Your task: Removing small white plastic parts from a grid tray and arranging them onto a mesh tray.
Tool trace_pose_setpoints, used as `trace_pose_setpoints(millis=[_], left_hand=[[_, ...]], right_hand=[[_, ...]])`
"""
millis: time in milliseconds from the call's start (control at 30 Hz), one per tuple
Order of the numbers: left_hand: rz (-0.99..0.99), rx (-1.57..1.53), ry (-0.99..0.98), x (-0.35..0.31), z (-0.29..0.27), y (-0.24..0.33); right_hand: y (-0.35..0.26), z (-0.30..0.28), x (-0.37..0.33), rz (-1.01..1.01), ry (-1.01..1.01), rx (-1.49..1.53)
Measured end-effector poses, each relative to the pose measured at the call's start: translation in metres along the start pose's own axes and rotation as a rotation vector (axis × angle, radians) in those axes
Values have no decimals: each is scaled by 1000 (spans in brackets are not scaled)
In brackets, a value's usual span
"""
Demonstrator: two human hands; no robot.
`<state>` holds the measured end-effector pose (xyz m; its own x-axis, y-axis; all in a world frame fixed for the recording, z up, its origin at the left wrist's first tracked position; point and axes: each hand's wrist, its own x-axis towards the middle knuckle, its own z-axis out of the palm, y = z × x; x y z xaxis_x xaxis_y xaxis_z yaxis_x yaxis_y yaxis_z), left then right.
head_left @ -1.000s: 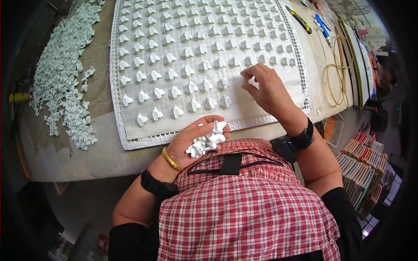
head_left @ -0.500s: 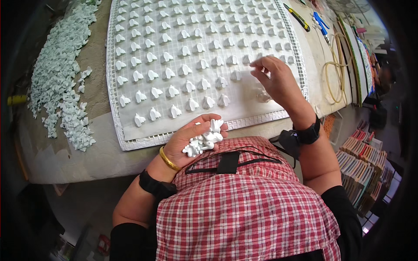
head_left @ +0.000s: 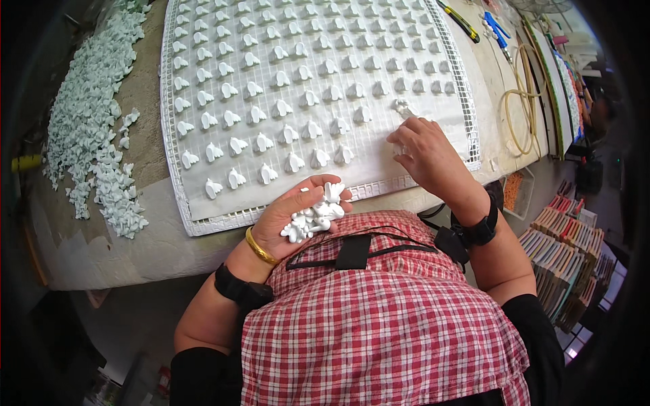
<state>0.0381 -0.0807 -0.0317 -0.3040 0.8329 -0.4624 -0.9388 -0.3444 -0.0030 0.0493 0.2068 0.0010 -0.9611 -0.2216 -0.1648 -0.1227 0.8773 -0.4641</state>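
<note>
My left hand (head_left: 288,215) is cupped near the tray's front edge, holding a small heap of glossy white moulded pieces (head_left: 313,218) with petal-like lobes. Similar white pieces (head_left: 263,141) stand in spaced rows on a white sheet (head_left: 230,196) over a large mesh-rimmed tray (head_left: 184,218). Over the tray's right front part is my right hand (head_left: 428,152), its fingers bent down and thumb drawn in. Something pale shows by its fingertips, too hidden to name. Just beyond those fingers lie loose white pieces (head_left: 404,108).
A big pile of white pieces (head_left: 88,122) covers the table's left side. At the right lie a yellow-black box cutter (head_left: 460,21), a blue air gun (head_left: 497,30) and a coiled tan hose (head_left: 520,115). Stacked coloured boards (head_left: 558,254) stand below the table at right.
My right hand has drawn back toward me from the rows, uncovering loose pieces beyond it. My left hand still holds its heap. The view has shifted slightly.
</note>
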Motion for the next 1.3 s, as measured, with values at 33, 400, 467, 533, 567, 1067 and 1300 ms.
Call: trace_pose_setpoints(millis=[33, 400, 467, 533, 567, 1067, 1300], left_hand=[[0, -5, 2, 0, 0, 0], [-19, -45, 9, 1, 7, 1], [-19, -44, 1, 1, 7, 1], [-12, -49, -1, 1, 8, 0], [-11, -49, -1, 1, 7, 0], [-11, -3, -2, -1, 3, 1], [-8, -5, 6, -1, 2, 0]], right_hand=[[0, 0, 0, 19, -12, 54], [-13, 32, 16, -3, 186, 371], [-9, 32, 13, -24, 143, 335], [-3, 29, 9, -47, 99, 299], [-1, 24, 6, -67, 88, 235], [-12, 16, -4, 11, 38, 146], [-19, 16, 4, -78, 71, 208]])
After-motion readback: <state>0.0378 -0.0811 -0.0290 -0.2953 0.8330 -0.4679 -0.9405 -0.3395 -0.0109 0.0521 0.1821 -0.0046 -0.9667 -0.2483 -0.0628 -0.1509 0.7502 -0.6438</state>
